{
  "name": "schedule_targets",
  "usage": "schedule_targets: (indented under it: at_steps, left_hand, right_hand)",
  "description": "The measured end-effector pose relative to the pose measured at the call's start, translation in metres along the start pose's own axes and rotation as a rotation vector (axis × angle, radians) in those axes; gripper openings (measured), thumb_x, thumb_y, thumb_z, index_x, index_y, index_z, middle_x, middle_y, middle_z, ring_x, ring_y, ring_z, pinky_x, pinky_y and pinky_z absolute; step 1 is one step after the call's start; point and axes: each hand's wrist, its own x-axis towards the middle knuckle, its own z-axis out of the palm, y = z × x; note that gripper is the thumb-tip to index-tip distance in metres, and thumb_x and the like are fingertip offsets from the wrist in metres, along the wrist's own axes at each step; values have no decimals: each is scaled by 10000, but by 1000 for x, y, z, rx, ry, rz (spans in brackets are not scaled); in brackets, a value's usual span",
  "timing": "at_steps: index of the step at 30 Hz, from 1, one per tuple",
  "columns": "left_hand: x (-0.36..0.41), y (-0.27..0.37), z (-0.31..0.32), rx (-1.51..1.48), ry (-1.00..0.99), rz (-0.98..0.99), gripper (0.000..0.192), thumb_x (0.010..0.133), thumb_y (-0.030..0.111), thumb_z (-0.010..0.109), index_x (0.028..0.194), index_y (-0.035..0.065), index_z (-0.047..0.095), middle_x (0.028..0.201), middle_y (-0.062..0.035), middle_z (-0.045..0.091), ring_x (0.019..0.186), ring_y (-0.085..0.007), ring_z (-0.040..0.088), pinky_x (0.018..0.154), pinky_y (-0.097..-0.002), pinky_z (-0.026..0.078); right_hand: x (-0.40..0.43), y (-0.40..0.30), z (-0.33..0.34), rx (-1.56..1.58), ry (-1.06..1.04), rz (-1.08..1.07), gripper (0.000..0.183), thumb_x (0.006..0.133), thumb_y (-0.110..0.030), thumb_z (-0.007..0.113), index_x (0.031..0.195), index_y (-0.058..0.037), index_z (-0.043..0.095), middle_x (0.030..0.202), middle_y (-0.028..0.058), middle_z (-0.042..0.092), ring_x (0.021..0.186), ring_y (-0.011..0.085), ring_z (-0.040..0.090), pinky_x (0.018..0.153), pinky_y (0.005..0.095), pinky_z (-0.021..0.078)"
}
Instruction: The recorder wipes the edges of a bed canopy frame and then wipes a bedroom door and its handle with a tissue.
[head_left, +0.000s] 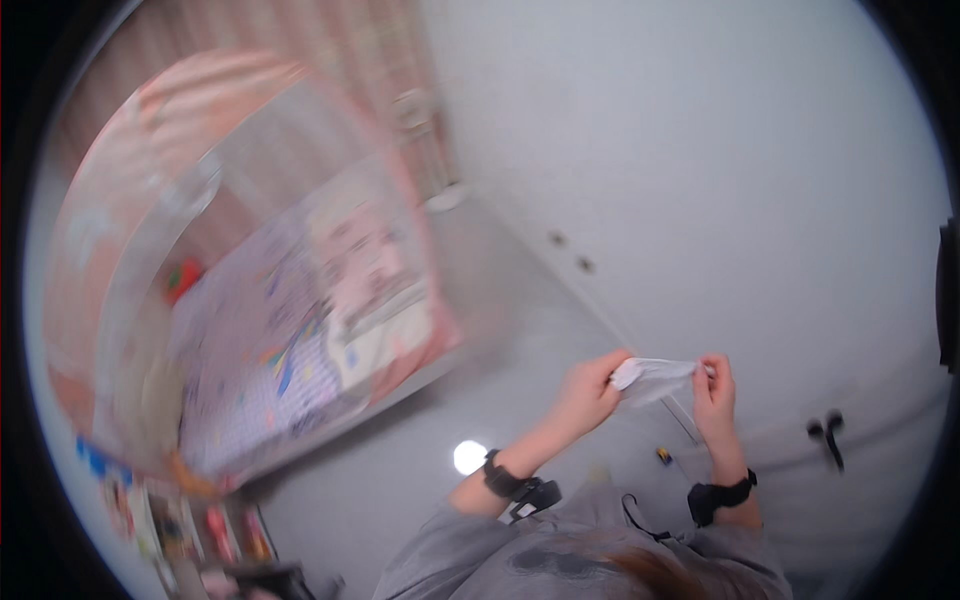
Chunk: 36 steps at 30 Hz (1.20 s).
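A thin white sheet (658, 373), perhaps a plastic bag or a tissue, is stretched between my two hands in front of my body. My left hand (596, 386) grips its left end, where the material is bunched up. The fingertips of my right hand (715, 386) pinch the other end. Its middle hangs slack and looks partly see-through. Black bands with small devices are strapped around both my wrists.
On the left stands a bed (255, 330) with patterned bedding under a pink canopy net (112, 180). A white stand fan (431, 161) is by the striped curtain. A shelf unit (187, 525) holds several items at lower left. A door handle (831, 439) sticks out at right. A small yellow-and-black object (664, 455) lies on the floor.
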Motion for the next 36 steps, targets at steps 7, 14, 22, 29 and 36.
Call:
schedule_targets:
  at_steps: [7, 14, 22, 29, 36]
  left_hand:
    - [18, 74, 158, 233, -681, 238, 171, 829, 66, 470, 938, 49, 601, 724, -154, 574, 707, -320, 588, 662, -347, 476]
    - [8, 102, 315, -36, -1242, 1035, 181, 822, 240, 632, 917, 88, 601, 1037, -82, 585, 878, -286, 590, 750, -376, 477]
    - [91, 139, 433, -43, -952, 1026, 202, 825, 209, 636, 952, 59, 590, 1143, -112, 552, 983, -281, 559, 849, -370, 445]
    - [185, 134, 450, -75, -388, 1078, 280, 798, 70, 630, 1071, 43, 571, 1108, -159, 587, 1038, -333, 554, 853, -376, 456]
    - [222, 144, 462, -167, -201, 1102, 238, 804, 28, 598, 1036, 8, 550, 1147, -150, 534, 993, -273, 537, 823, -344, 456]
  right_hand:
    - [-66, -39, -158, 376, 622, -137, 101, 983, -120, 356, 1080, -97, 375, 874, 10, 505, 709, 38, 480, 633, 188, 418]
    - [-148, -59, -279, 375, 768, -740, 262, 914, -151, 531, 1104, -101, 357, 1019, 101, 543, 839, 136, 546, 602, 247, 476]
    - [-185, -124, -454, -99, 827, -1218, 287, 880, -179, 563, 1115, -93, 422, 1082, 121, 564, 1070, 191, 484, 855, 373, 271]
    - [-62, -140, -486, -1235, 512, -1268, 340, 866, -183, 555, 1172, -96, 435, 1170, 137, 577, 1286, 239, 413, 1127, 497, 62]
    - [50, -105, -495, -1749, 454, -802, 604, 785, -329, 626, 1281, -67, 403, 1381, 151, 389, 1336, 253, 310, 1113, 459, 148]
